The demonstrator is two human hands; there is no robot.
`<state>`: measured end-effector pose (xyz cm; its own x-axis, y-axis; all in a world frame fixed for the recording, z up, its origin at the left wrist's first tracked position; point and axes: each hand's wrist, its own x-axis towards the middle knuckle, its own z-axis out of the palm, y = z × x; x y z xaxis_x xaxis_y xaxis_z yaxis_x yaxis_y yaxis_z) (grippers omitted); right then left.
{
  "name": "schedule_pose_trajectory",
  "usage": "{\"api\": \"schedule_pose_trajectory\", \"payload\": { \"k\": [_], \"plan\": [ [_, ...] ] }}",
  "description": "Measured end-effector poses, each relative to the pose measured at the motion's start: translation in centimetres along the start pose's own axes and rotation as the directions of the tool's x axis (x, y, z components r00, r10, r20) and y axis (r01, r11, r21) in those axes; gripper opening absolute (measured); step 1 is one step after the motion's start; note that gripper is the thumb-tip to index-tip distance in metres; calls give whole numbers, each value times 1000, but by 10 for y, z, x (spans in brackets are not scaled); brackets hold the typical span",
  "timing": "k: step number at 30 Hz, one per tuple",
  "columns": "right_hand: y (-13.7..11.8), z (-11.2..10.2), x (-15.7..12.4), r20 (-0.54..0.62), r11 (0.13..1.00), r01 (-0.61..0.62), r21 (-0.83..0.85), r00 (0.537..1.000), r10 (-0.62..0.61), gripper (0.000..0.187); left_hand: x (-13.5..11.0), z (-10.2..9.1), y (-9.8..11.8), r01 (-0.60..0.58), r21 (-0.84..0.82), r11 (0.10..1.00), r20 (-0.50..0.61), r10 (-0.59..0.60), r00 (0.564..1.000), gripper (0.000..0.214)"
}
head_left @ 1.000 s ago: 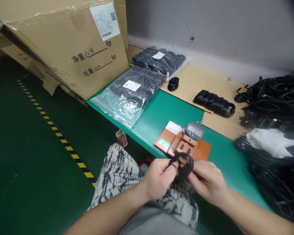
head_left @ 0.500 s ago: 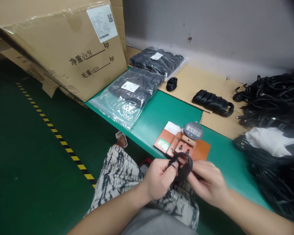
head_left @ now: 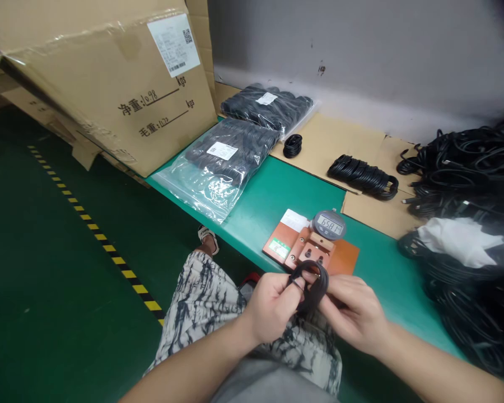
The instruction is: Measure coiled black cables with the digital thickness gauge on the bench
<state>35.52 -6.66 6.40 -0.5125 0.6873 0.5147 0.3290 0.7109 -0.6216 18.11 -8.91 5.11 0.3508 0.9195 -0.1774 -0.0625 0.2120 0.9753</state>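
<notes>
Both hands meet just off the near edge of the green table (head_left: pixel 277 196), above my lap. My left hand (head_left: pixel 273 305) pinches a small bunch of black rubber rings (head_left: pixel 313 282), its fingers curled around one side. My right hand (head_left: pixel 355 313) grips the other side of the same rings, fingers closed. Just beyond the rings stands a brown measuring jig (head_left: pixel 308 249) with two pins and a round digital gauge (head_left: pixel 328 225) showing digits.
A large cardboard box (head_left: pixel 109 84) stands at the far left. Two clear bags of black rings (head_left: pixel 231 151) lie beside it. A row of rings (head_left: pixel 363 176) and a small stack (head_left: pixel 293 145) rest on cardboard. At right lie piles of black rings (head_left: pixel 466 168) and a white cloth (head_left: pixel 460 238).
The hands keep hold of the rings with little shift. The gauge reading has changed between frames. The view has drifted slightly.
</notes>
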Motion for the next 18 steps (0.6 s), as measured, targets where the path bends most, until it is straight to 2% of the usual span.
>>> {"api": "schedule_pose_trajectory", "payload": {
  "k": [18],
  "plan": [
    [2, 2, -3, -9, 997, -13, 76, 1000, 14, 17, 0, 1, 4, -8, -10, 1000, 9, 8, 1000, 51]
  ]
}}
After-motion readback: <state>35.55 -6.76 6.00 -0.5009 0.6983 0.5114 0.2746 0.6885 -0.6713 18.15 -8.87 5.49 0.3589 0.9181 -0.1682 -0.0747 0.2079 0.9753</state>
